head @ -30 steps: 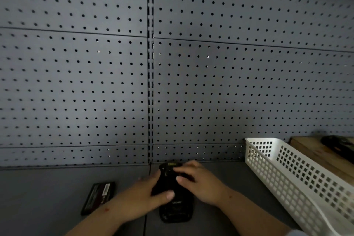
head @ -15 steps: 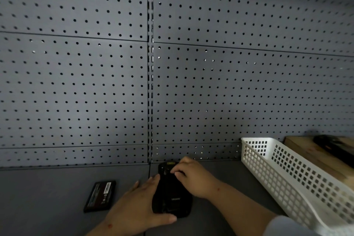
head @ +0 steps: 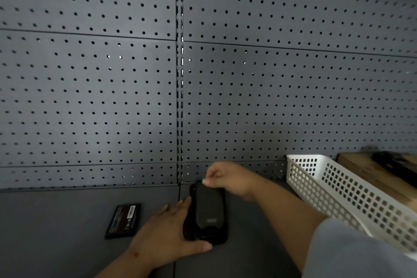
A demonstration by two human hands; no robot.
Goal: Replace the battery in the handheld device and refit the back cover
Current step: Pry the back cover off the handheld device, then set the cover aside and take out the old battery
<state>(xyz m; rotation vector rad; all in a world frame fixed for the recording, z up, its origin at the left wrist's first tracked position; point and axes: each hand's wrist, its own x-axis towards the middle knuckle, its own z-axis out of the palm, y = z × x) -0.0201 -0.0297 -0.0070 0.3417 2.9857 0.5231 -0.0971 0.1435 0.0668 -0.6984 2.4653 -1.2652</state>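
Observation:
A black handheld device (head: 208, 214) lies back-up on the grey bench, close to the pegboard wall. Its dark back cover (head: 208, 204) rests on it. My left hand (head: 168, 239) lies against the device's left side, thumb under its near end, steadying it. My right hand (head: 228, 177) pinches the far top edge of the cover with its fingertips. A loose black battery (head: 124, 221) with a label lies flat on the bench, to the left of my left hand.
A grey pegboard wall (head: 112, 97) rises right behind the device. A white perforated plastic basket (head: 352, 196) stands to the right. Beyond it sits a wooden block (head: 370, 169) with a dark object (head: 394, 165) on top.
My right hand slid from over the device's middle to its far top edge. My left hand moved down its left side, uncovering the back cover.

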